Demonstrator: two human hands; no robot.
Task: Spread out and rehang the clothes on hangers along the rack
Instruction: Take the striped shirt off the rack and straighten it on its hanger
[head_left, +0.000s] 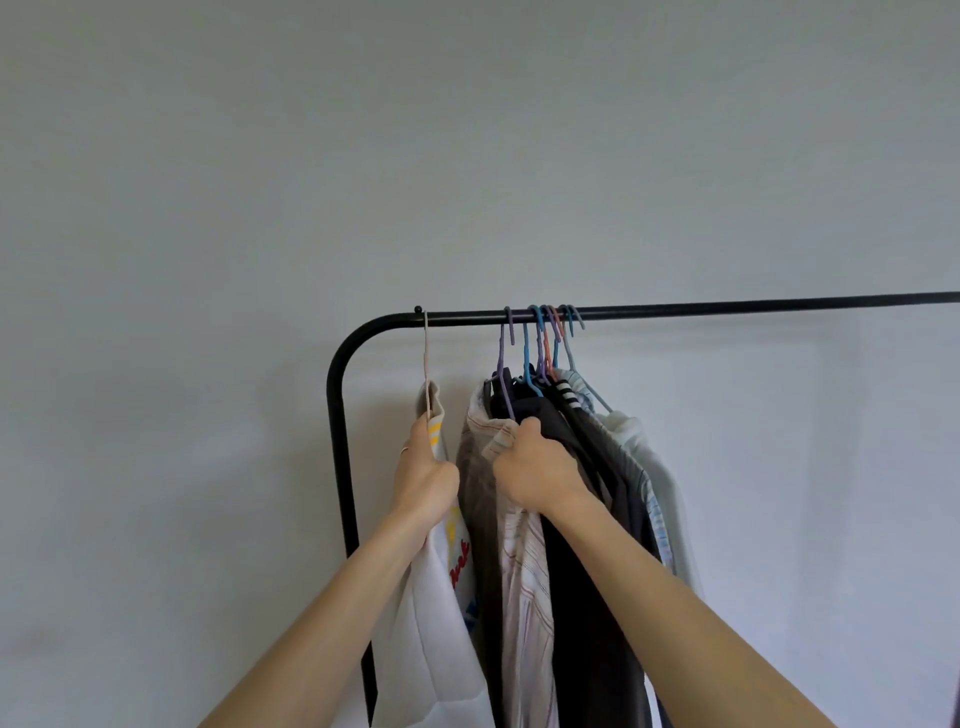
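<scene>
Black steel rail (727, 306) is carrying all the clothes at its left end, with most of its length to the right sitting bare. Six hangers (543, 332) are crowding together there, their garments pressed flat against each other. One white top (431, 587) is hanging apart on a pale hanger (427, 364), near the rail's bend. The left hand (423, 480) is closing its grip on that top just under the collar. The right hand (537, 473) is gripping the striped shirt (522, 582) at the collar, at the near edge of the bunch.

Judging by this, the step in hand is parting the striped shirt from the pack. Doing it well likely means lifting by the purple hanger (503, 358) rather than dragging cloth, so the collar is not slipping off, and checking that neighbouring hooks are not tangling before sliding it along. Steadying the white top is helping keep it from swinging.
</scene>
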